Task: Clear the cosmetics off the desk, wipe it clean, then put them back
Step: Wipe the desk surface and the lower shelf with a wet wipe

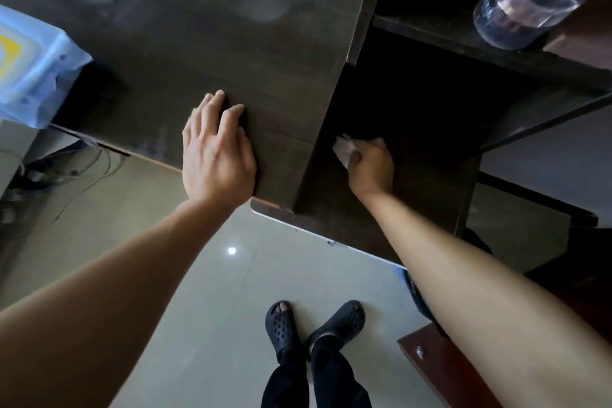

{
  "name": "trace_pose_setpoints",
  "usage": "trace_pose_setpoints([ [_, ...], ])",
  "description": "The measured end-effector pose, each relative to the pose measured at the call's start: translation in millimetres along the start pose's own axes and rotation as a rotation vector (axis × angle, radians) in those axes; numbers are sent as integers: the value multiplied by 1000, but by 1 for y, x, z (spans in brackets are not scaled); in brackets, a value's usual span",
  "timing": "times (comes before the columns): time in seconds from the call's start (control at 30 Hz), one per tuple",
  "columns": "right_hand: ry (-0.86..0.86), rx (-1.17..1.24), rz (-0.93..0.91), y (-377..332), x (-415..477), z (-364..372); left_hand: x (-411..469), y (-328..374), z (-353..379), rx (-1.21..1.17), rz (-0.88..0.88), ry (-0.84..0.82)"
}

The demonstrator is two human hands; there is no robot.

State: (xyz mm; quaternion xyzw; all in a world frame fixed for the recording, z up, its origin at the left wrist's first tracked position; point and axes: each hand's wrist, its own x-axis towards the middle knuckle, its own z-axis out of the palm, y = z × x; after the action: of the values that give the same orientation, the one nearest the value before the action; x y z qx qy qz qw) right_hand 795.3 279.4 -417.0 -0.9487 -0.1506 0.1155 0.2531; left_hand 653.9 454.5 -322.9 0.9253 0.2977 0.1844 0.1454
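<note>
At frame centre-left, the left hand point(217, 152) lies flat on the dark bench point(185, 43), its grip spread wide and holding nothing. Right of centre, in the shadowed lower compartment, the right hand point(372, 166) has its grip clamped on a white cloth point(344, 148) pressed against the surface.

dark desk point(198, 43), blue bag point(36, 76) on it

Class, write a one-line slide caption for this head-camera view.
Left hand flat on the dark desk while the right hand wipes a lower shelf with a white wipe.
</note>
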Motion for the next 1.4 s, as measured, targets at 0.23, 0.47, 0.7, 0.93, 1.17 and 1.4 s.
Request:
trace_pose_setpoints([
  [0.23, -147, -69, -338, -15, -132, 41, 0, -3, 1, 6, 34, 13],
  [0.47, 22, 148, -64, 55, -129, -28, 0, -2, 0, 4, 59, 16],
  [0.7, 12, -78, 97, 45, -134, -2, 0, -4, 1, 22, 70, -13],
  [0.93, -354, 280, -76, -1, -177, 26, 0, -1, -2, 31, 67, -42],
  [1.17, 322, 98, 511, 113, -118, -68, 1, -1, -4, 44, 76, -81],
  [1.4, 176, -200, 364, 68, -121, -22, 3, -1, -6, 79, 89, -134],
])
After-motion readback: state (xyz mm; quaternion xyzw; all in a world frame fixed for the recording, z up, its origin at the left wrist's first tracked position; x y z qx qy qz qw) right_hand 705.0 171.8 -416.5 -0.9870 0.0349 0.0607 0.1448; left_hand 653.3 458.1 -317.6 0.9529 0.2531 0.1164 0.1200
